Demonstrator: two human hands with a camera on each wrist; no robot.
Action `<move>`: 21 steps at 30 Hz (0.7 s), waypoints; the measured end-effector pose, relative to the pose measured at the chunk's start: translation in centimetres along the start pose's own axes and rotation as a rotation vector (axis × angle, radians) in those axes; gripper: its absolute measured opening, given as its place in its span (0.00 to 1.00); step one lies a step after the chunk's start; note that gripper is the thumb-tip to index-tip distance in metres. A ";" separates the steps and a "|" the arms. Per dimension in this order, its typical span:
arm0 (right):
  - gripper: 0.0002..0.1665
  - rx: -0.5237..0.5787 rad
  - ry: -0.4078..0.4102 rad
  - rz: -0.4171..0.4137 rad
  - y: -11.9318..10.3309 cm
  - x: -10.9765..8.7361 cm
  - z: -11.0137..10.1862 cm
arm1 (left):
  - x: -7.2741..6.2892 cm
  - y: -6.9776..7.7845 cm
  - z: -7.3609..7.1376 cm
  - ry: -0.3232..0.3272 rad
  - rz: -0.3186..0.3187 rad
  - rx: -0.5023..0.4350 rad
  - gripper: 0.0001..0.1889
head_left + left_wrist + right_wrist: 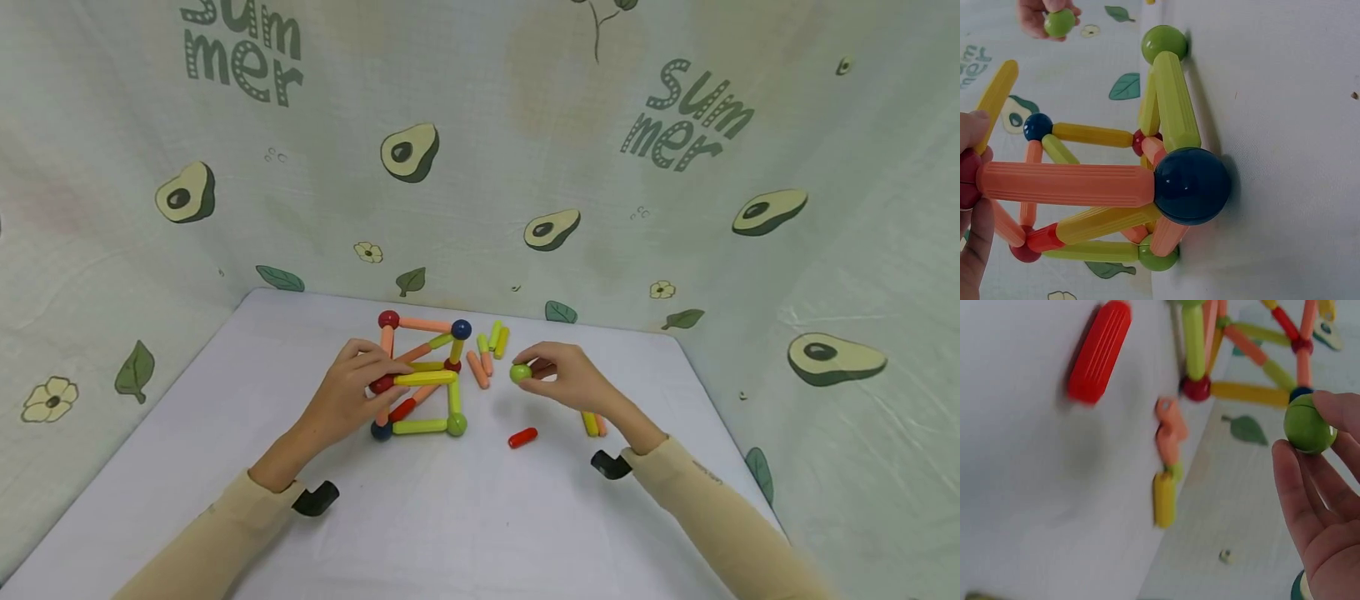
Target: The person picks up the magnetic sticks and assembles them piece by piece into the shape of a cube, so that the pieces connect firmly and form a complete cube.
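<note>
A frame of coloured rods and balls stands on the table, with a dark blue ball (1192,186) at a lower front corner. My left hand (345,392) grips the red ball (382,384) above that corner. From this ball a salmon rod (1066,184) runs down to the dark blue ball. A yellow rod (425,378) juts sideways from the red ball, its far end free in the left wrist view. To the right of the frame, my right hand (566,375) pinches a loose green ball (1308,425) in the air between thumb and fingers. Another green ball (456,424) sits at the frame's front right corner.
A red rod (522,437) lies in front of my right hand. Several loose rods, among them a salmon one (477,369) and a yellow one (502,342), lie right of the frame. More rods (590,423) lie partly under my right forearm. A printed cloth hangs behind the table.
</note>
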State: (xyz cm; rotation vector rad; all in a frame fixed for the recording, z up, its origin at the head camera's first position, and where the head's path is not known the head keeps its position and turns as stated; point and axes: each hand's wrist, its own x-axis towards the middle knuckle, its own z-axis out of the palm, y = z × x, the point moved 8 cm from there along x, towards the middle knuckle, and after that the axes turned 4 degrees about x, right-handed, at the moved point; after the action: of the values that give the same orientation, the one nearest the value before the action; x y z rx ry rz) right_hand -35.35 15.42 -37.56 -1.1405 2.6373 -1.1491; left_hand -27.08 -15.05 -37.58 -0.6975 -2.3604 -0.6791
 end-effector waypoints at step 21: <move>0.22 0.147 0.003 -0.085 -6.3 3.5 5.0 | 0.3 0.2 0.0 -0.009 0.078 0.040 0.19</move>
State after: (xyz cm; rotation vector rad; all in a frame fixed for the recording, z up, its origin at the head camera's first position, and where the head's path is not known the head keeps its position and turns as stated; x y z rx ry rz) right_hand -32.45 7.22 -36.30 -1.2335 2.4800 -1.3344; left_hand -27.21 -14.84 -37.28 -0.7724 -2.3353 -0.5943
